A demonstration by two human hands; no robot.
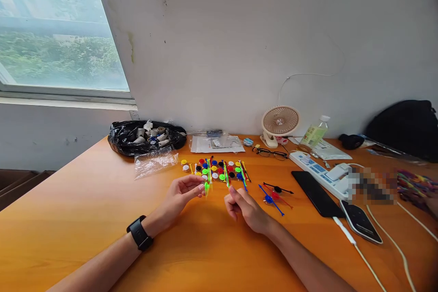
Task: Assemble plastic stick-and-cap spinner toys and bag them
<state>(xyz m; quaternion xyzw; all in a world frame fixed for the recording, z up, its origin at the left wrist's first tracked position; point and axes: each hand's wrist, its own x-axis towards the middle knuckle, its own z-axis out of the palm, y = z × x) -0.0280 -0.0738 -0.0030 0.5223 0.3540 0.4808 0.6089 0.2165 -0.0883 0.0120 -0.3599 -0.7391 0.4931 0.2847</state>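
Observation:
My left hand [183, 194], with a black watch on its wrist, pinches a small green plastic disc [206, 187] between thumb and fingertips. My right hand [247, 210] holds a thin green stick [226, 179] that points up and away toward the pile. Just beyond both hands lies a spread of small coloured discs and sticks [219, 169] on the orange table [85, 219]. To the right of my right hand lie assembled spinners in blue [269, 199], red [276, 195] and black [278, 189].
A black bag of small spools [145, 137] and a clear plastic bag [155, 162] sit at the back left. Further right are a sheet in plastic [217, 143], glasses [270, 152], a small fan [279, 123], a bottle [315, 133], a power strip [320, 171], two phones [316, 193] and cables.

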